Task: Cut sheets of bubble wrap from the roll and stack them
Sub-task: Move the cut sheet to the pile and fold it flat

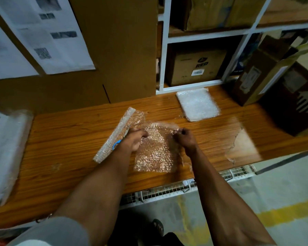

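On the wooden table [60, 139], left hand [134, 139] and right hand [185, 139] both pinching a bubble wrap sheet [155, 153].

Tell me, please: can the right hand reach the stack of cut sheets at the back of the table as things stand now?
Probably yes. The right hand pinches the loose sheet, and bare table lies between it and the stack; nothing stands in that path.
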Demonstrator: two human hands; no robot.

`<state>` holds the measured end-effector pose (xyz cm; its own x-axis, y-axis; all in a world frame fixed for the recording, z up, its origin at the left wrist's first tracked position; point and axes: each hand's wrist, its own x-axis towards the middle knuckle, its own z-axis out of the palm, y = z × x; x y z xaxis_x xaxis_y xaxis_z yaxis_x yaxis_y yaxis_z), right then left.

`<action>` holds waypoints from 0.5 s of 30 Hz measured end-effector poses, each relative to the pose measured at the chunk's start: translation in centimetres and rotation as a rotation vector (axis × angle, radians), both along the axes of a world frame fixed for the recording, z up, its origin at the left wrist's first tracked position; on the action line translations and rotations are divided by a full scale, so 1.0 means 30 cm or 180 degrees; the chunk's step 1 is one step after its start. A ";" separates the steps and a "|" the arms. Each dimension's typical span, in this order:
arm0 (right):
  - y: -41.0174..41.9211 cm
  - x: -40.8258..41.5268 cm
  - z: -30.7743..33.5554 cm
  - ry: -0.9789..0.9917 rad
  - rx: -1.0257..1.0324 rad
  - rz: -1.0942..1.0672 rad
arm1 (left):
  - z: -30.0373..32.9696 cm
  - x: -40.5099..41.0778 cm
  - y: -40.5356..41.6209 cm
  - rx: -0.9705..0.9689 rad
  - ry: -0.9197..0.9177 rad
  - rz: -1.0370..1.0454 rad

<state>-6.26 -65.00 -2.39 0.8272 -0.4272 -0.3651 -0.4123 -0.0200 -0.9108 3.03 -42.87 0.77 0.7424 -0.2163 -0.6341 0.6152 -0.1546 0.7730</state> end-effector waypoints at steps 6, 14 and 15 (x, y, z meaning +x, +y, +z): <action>-0.016 -0.013 0.098 -0.0306 0.0394 -0.0123 | 0.068 0.001 0.024 -0.0420 0.0017 0.0239; -0.059 -0.004 0.228 -0.0589 0.0486 -0.0131 | 0.221 -0.022 0.013 -0.0613 -0.0639 0.0297; -0.061 -0.002 0.248 -0.0638 0.0426 -0.0153 | 0.237 -0.022 0.013 -0.0593 -0.0694 0.0218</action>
<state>-6.31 -66.84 5.04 0.8687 -0.4267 -0.2516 -0.2205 0.1218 -0.9678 2.38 -42.48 7.87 0.8737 -0.2587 -0.4120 0.4355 0.0386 0.8994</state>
